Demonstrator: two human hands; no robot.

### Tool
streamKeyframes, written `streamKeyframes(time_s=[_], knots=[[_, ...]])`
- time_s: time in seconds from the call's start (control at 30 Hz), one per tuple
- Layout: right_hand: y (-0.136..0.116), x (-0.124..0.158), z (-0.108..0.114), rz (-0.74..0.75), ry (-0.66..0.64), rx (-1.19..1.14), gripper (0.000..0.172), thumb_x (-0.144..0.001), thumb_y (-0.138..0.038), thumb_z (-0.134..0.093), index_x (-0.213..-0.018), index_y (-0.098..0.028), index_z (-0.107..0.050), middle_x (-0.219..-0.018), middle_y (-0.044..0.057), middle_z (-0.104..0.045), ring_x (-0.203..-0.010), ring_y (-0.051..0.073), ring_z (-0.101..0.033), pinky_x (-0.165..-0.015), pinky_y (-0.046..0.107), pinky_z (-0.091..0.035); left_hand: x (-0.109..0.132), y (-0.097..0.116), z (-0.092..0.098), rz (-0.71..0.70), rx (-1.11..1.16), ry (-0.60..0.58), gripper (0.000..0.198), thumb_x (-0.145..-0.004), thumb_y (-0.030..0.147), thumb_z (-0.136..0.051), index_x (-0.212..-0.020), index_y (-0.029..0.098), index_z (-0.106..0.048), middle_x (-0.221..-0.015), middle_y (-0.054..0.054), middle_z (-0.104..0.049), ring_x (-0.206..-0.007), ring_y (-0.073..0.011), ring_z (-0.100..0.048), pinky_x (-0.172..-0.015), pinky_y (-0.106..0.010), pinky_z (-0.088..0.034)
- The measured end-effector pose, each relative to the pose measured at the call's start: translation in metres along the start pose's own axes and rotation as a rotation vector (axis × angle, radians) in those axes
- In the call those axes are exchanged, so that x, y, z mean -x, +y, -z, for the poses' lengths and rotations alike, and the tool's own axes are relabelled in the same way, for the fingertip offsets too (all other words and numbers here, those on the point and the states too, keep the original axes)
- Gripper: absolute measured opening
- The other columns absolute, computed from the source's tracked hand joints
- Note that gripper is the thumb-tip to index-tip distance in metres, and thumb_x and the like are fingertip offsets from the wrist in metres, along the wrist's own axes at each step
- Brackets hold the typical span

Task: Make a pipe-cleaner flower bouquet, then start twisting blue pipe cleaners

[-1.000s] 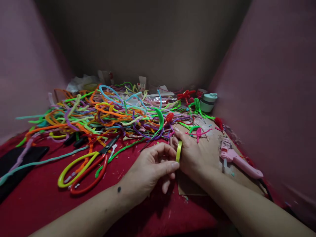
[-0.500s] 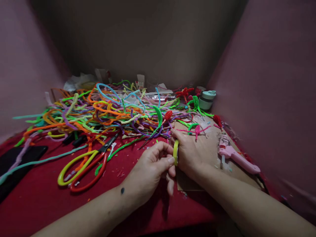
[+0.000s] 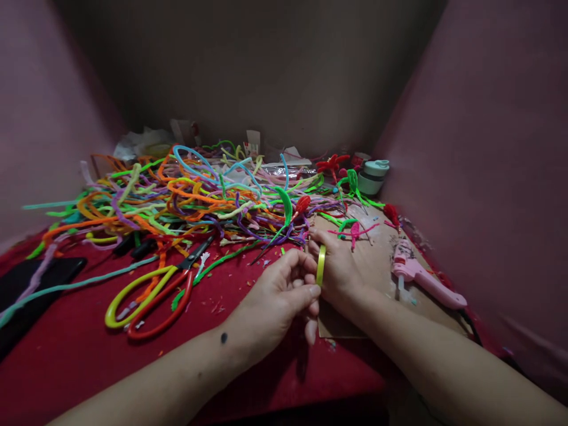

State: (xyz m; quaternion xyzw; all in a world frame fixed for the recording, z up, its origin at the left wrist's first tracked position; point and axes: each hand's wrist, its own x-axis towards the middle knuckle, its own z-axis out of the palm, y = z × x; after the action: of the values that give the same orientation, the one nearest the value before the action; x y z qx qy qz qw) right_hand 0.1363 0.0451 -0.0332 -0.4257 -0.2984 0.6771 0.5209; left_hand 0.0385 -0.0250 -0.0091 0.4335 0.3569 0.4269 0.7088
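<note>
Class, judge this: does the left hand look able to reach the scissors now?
Likely yes: nothing tall blocks the left hand from the scissors, which lie largely uncovered, though it appears to hold the yellow band.

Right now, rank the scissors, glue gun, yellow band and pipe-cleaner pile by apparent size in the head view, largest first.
1. Pipe-cleaner pile
2. Scissors
3. Glue gun
4. Yellow band

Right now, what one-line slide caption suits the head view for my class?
Left hand and right hand close together at a yellow band, between scissors and a pink glue gun.
</note>
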Motion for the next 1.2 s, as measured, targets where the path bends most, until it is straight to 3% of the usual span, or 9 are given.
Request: streamKeyframes(time_s=[0.23, 0.47, 0.7, 0.9, 1.2], knots=[[-0.002, 0.002, 0.000, 0.022, 0.011, 0.039, 0.032, -0.068, -0.034, -0.056, -0.048, -0.020, -0.034, -0.040, -0.008, -0.030, -0.036, 0.007, -0.023, -0.036, 0.023, -0.018, -0.002, -0.002, -0.005, 0.001, -0.016, 0.056, 0.010, -0.081, 0.021, -0.050, -0.081, 0.020, -0.039, -0.053, 0.008, -0.050, -0.033, -0.0069, -0.048, -0.035, -0.016, -0.037], [-0.006, 0.008, 0.005, 0.294, -0.087, 0.357, 0.033, -0.076, -0.034, -0.050, -0.049, -0.020, -0.036, -0.045, -0.007, -0.032, -0.042, 0.008, -0.026, -0.042, 0.024, -0.023, 0.000, -0.001, 0.000, 0.055, 0.059, 0.017, 0.011, -0.079, 0.023, -0.052, -0.078, 0.020, -0.041, -0.051, 0.007, -0.049, -0.031, -0.0067, -0.045, -0.031, -0.015, -0.031], [-0.007, 0.017, 0.004, 0.380, -0.094, 0.500, 0.040, -0.081, -0.035, -0.048, -0.047, -0.019, -0.033, -0.045, -0.007, -0.030, -0.044, 0.008, -0.026, -0.045, 0.024, -0.024, 0.003, 0.001, 0.003, 0.087, 0.082, 0.030, 0.009, -0.079, 0.020, -0.050, -0.075, 0.019, -0.042, -0.048, 0.007, -0.049, -0.029, -0.0064, -0.042, -0.029, -0.015, -0.028], [-0.003, 0.014, 0.009, 0.506, -0.133, 0.562, 0.040, -0.083, -0.035, -0.047, -0.048, -0.019, -0.034, -0.047, -0.006, -0.031, -0.045, 0.008, -0.028, -0.047, 0.025, -0.024, 0.005, 0.001, 0.003, 0.103, 0.092, 0.015, 0.010, -0.077, 0.019, -0.052, -0.075, 0.019, -0.042, -0.047, 0.007, -0.049, -0.029, -0.0070, -0.044, -0.028, -0.014, -0.029], [-0.005, 0.017, 0.009, 0.557, -0.144, 0.597, 0.040, -0.083, -0.034, -0.047, -0.048, -0.019, -0.034, -0.048, -0.006, -0.031, -0.047, 0.009, -0.029, -0.049, 0.026, -0.025, 0.005, 0.001, 0.001, 0.084, 0.106, -0.024, 0.016, -0.078, 0.025, -0.053, -0.072, 0.018, -0.040, -0.049, 0.007, -0.049, -0.034, -0.0118, -0.055, -0.034, -0.018, -0.039]])
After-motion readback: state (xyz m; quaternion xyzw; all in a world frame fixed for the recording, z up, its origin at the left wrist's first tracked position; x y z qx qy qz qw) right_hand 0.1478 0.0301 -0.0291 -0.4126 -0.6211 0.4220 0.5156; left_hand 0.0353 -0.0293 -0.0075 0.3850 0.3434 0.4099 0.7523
